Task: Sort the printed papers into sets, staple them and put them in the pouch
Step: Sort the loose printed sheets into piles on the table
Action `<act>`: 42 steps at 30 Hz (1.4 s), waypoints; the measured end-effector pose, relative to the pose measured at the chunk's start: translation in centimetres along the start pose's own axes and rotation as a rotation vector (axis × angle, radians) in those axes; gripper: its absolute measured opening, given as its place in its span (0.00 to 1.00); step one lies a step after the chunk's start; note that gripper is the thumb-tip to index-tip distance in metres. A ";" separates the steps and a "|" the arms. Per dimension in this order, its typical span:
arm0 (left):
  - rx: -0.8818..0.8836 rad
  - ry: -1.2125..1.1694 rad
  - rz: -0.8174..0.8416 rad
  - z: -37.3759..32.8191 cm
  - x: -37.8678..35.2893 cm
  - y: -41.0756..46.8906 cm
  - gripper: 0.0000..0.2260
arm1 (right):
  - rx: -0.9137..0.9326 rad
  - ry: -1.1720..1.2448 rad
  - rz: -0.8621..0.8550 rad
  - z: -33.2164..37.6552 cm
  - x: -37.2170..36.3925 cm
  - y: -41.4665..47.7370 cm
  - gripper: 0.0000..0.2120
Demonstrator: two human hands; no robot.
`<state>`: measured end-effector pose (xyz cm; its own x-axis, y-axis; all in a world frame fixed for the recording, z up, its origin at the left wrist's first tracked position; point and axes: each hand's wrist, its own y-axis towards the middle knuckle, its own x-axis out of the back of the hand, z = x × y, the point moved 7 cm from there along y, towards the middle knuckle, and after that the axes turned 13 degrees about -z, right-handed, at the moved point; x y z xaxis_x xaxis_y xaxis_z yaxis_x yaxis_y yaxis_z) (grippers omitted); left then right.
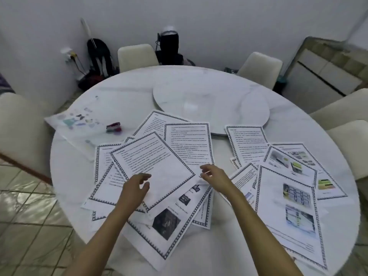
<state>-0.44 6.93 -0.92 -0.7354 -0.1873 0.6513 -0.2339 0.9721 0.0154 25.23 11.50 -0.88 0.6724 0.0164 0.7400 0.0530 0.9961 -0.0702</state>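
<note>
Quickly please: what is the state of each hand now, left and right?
Left hand: open, fingers loosely curled over the top text sheet, holding nothing.
Right hand: at that sheet's right corner; grip cannot be told.

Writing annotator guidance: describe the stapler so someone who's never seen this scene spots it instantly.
Take the round white table; on its left side, past the heap of bordered printed papers, lies a clear pouch with pastel shapes. The stapler sits just right of those shapes, left of the papers. It is the only small, chunky dark-red-and-pink object among flat white sheets.
</note>
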 end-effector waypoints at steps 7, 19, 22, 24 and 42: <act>0.304 -0.126 -0.056 4.3 0.6 -1.3 0.15 | -0.072 -0.134 0.046 -0.5 -4.1 0.6 0.22; 0.645 -0.428 -0.111 6.3 0.0 -0.7 0.25 | -0.162 -0.033 0.002 -0.9 -4.4 1.1 0.19; 0.688 -0.438 -0.118 6.5 -0.2 -0.8 0.27 | -0.183 0.061 0.035 -1.1 -3.9 0.4 0.16; 0.665 -0.411 -0.105 6.6 -0.4 -1.0 0.21 | -0.172 0.091 0.082 -1.2 -3.9 -0.4 0.13; 0.435 -0.500 0.045 5.2 0.4 -1.0 0.09 | -0.345 0.333 0.091 -0.7 -4.9 -1.3 0.14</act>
<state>-3.79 5.10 -4.63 -0.9324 -0.2929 0.2119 -0.3547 0.8545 -0.3795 22.39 10.02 -4.85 0.8825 0.0172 0.4700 0.1868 0.9043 -0.3839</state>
